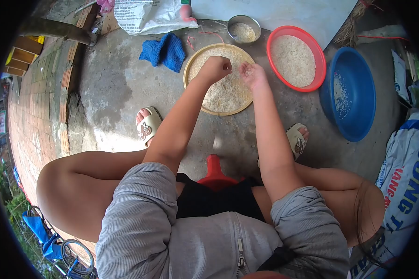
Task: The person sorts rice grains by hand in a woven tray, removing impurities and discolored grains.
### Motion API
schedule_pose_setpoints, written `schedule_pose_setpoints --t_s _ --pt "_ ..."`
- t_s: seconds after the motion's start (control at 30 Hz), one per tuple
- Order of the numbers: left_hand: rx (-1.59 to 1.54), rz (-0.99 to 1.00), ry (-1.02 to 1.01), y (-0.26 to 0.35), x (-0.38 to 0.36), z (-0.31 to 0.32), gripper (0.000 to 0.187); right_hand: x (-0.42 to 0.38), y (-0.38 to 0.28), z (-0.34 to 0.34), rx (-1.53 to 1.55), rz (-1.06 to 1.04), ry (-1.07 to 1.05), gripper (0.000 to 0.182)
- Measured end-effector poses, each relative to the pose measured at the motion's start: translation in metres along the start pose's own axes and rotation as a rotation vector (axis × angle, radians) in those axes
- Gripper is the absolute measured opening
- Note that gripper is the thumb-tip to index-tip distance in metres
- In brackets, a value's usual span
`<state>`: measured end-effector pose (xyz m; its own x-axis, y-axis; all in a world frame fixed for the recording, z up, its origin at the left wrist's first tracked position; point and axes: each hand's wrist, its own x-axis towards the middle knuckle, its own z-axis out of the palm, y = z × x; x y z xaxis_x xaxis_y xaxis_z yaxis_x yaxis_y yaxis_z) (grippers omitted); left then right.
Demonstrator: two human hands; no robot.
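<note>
A round woven tray (187,65) of rice (226,95) lies on the ground in front of me, and both hands are above it. My left hand (215,68) is closed with its fingers curled inward; what it pinches, if anything, is too small or hidden to name. Beside it, my right hand (253,76) is turned palm up with fingers partly curled, and pale rice grains appear to rest in it. Neither hand touches the other.
Right of the tray stand a red basin (320,76) of rice and a blue basin (358,102) with scattered grains. A metal bowl (253,38) with rice is behind the tray. A blue cloth (165,52) lies left. Printed sacks (405,181) stand at the right.
</note>
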<state>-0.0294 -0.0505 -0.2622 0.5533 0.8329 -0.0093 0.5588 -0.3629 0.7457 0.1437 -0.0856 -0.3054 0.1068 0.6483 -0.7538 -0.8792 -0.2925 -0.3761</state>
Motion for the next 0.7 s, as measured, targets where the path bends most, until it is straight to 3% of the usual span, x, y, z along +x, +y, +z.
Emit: schedule_pose_setpoints --t_s 0.03,0.17,0.33,0.4,0.43,0.5,0.63,0.7 --pt "0.079 -0.003 -0.16 -0.006 -0.006 0.003 0.016 0.0 -0.005 -0.004 -0.021 -0.021 0.014 0.028" --pt "0.186 0.152 -0.215 -0.035 -0.028 0.029 0.014 0.002 -0.009 -0.016 0.016 -0.084 0.087 0.031" --pt "-0.046 0.031 -0.17 -0.014 -0.027 0.021 0.013 -0.017 0.015 -0.014 -0.301 -0.047 0.032 0.031" --pt "-0.349 -0.03 -0.119 0.002 -0.021 0.023 0.017 -0.017 0.026 -0.015 -0.383 0.049 -0.061 0.03" --pt "-0.346 -0.026 -0.119 0.009 -0.02 0.021 0.017 -0.014 0.03 -0.018 -0.381 0.046 -0.063 0.03" --pt "-0.059 0.234 -0.021 0.021 -0.018 0.018 0.017 -0.012 0.039 -0.024 -0.18 0.079 -0.142 0.028" --pt "-0.006 0.095 -0.048 0.019 -0.023 0.021 0.02 -0.009 0.014 -0.04 -0.106 0.089 -0.008 0.026" --pt "0.064 0.247 -0.162 0.015 -0.037 0.032 0.023 -0.01 0.001 -0.045 -0.1 0.044 0.016 0.027"
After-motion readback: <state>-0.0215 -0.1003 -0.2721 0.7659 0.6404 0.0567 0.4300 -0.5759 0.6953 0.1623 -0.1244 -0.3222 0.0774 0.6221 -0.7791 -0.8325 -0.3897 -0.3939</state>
